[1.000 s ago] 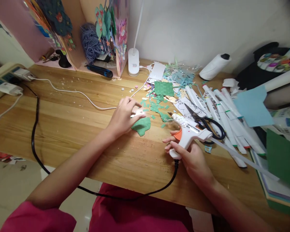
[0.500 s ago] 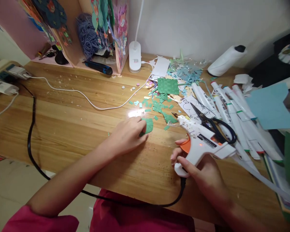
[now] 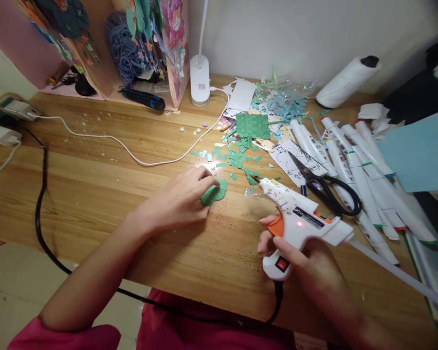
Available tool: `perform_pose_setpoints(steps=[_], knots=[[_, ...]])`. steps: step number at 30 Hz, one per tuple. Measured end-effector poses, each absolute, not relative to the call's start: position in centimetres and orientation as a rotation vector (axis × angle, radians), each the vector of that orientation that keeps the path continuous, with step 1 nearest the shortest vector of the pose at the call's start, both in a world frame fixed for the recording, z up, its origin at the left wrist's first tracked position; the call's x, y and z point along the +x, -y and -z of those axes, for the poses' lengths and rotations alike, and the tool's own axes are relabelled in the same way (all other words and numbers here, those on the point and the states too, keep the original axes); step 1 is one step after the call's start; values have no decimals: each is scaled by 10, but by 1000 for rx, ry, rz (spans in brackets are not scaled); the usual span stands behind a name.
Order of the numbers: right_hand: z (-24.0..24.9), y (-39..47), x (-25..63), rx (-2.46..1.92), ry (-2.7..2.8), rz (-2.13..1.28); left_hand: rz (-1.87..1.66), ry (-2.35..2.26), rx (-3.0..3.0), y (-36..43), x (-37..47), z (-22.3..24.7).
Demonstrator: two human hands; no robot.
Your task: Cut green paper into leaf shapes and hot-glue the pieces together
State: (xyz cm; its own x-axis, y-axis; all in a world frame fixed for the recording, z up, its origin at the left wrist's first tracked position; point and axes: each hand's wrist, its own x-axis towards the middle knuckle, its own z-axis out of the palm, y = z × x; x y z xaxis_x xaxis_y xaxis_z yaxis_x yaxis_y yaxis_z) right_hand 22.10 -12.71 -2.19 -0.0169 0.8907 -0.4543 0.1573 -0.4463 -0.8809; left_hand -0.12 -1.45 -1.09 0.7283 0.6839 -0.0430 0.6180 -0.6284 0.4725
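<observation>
My right hand (image 3: pixel 302 257) is wrapped round the handle of a white hot glue gun (image 3: pixel 302 218) with an orange trigger; its nozzle points up and left, above the wooden table. My left hand (image 3: pixel 182 197) is at a rounded green paper piece (image 3: pixel 216 193) lying on the table, with its thumb and fingers at the piece's left and upper edges. Small green paper scraps (image 3: pixel 236 158) are scattered beyond it. A green woven paper square (image 3: pixel 253 126) lies farther back.
Black-handled scissors (image 3: pixel 330 192) and several markers (image 3: pixel 354 165) lie at the right. A white cable (image 3: pixel 120 141) crosses the table. A blue cutter (image 3: pixel 142 98) and a white lamp base (image 3: pixel 200 80) stand at the back. The gun's black cord (image 3: pixel 40 204) loops along the left.
My left hand has shifted slightly left and its fingers have spread, showing more of the green piece. The glue gun has tilted a little, and its red switch now shows.
</observation>
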Motion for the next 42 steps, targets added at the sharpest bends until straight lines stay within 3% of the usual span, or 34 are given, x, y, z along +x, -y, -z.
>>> perform_pose_setpoints(steps=[13,42], knots=[[20,130,217,-1663,1093,-1542,3,-1095,2354,18,-10,5],[34,139,206,-1452,1063,-1894,-58,-1053,2167,9,-15,7]])
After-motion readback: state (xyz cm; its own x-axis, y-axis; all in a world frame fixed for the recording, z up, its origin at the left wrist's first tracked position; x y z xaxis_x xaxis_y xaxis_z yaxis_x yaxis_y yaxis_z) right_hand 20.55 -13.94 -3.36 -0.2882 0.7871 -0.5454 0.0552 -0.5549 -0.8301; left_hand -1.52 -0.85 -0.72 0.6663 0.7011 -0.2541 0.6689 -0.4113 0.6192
